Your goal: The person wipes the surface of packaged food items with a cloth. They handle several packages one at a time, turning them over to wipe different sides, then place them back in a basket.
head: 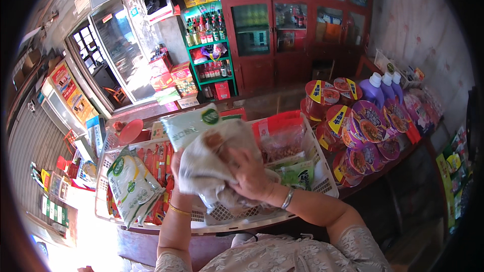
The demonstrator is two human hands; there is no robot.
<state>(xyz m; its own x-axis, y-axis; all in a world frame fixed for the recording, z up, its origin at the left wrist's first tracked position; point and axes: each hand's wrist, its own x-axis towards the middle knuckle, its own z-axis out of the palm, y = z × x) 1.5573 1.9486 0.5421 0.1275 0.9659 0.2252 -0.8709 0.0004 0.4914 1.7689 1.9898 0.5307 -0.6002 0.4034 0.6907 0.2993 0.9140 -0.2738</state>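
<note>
A grey-white cloth with a brown stain (pixel 200 170) is bunched over the front of a white plastic packet with a green logo (pixel 189 125), above a white plastic basket (pixel 323 155). My left hand (pixel 176 164) grips the packet's left side, its fingers mostly hidden behind packet and cloth. My right hand (pixel 250 177) presses and grasps the cloth; slight blur covers its fingers. To the left, a similar white packet (pixel 132 185) lies on red packets (pixel 164 158) in the basket. Red-topped clear bags (pixel 281 136) and a green packet (pixel 298 173) lie on the right.
Stacked instant noodle tubs (pixel 365 132) and three purple detergent bottles (pixel 372 92) stand right of the basket on the counter. A red plastic dish (pixel 131 131) sits behind its left end. Beyond are a green bottle rack (pixel 208 43) and a red glazed cabinet (pixel 251 70).
</note>
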